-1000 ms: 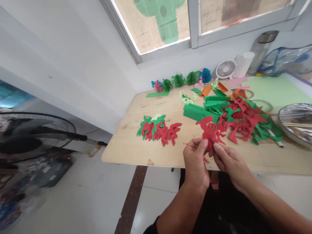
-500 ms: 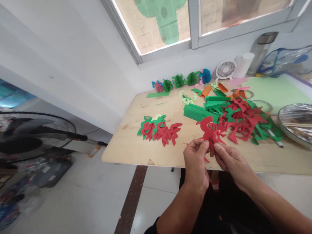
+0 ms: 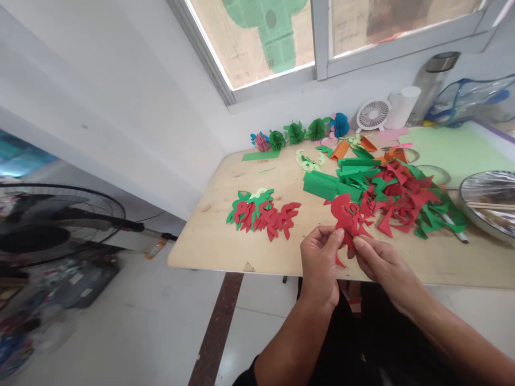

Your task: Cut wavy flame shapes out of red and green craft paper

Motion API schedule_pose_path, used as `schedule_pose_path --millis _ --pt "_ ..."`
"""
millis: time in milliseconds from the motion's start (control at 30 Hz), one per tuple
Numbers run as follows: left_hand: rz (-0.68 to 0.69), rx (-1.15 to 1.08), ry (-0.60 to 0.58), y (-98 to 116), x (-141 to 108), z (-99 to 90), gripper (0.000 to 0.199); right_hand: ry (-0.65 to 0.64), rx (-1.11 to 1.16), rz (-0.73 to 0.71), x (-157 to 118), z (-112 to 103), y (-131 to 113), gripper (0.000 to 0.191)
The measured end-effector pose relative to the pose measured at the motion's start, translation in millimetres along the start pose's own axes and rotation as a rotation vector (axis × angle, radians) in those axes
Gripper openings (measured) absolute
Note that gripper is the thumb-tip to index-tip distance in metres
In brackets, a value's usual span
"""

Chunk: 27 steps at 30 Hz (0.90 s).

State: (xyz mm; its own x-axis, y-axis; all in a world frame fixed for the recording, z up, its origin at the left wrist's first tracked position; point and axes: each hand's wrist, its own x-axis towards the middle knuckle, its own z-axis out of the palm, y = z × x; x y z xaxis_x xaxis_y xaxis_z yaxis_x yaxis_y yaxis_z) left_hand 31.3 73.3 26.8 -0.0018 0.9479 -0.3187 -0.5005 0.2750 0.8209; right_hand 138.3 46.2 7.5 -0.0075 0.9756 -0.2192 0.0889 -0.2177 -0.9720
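Note:
Both hands meet above the table's front edge on a red paper cut-out with a rounded top. My left hand pinches its lower left side between thumb and fingers. From the right, my right hand is closed at its lower edge, fingertips close to my left thumb. A thin dark line shows on the paper between the thumbs; I cannot make out what it is. Behind the hands spreads a heap of red paper scraps. Off to the left lies a group of red and green paper cut-outs.
Folded green paper lies behind the cut-out. Along the wall stand several honeycomb paper figures, a small white fan and a bottle. A covered bowl with chopsticks sits at right. A large black fan is left of the table.
My left hand has shifted slightly left and the red cut-out has tilted a little and dropped slightly. My right hand stays nearly in place.

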Motion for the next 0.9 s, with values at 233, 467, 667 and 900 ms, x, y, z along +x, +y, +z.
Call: schedule_pose_path --millis 233,467,667,900 --pt "-0.007 0.029 -0.037 4.1 0.5 1.0 0.013 -0.010 -0.008 0.004 1.8 -3.1 -0.7 0.044" --pt "-0.025 0.049 -0.024 3.3 2.8 8.5 0.015 0.008 0.017 -0.017 4.2 -12.1 1.5 0.043" --pt "-0.008 0.084 -0.043 -2.9 6.1 13.9 0.015 -0.025 0.066 0.016 5.0 -19.9 3.3 0.044" --pt "-0.024 0.080 -0.044 -7.1 8.4 17.5 0.014 0.000 0.057 -0.014 8.2 -24.6 3.4 0.043"
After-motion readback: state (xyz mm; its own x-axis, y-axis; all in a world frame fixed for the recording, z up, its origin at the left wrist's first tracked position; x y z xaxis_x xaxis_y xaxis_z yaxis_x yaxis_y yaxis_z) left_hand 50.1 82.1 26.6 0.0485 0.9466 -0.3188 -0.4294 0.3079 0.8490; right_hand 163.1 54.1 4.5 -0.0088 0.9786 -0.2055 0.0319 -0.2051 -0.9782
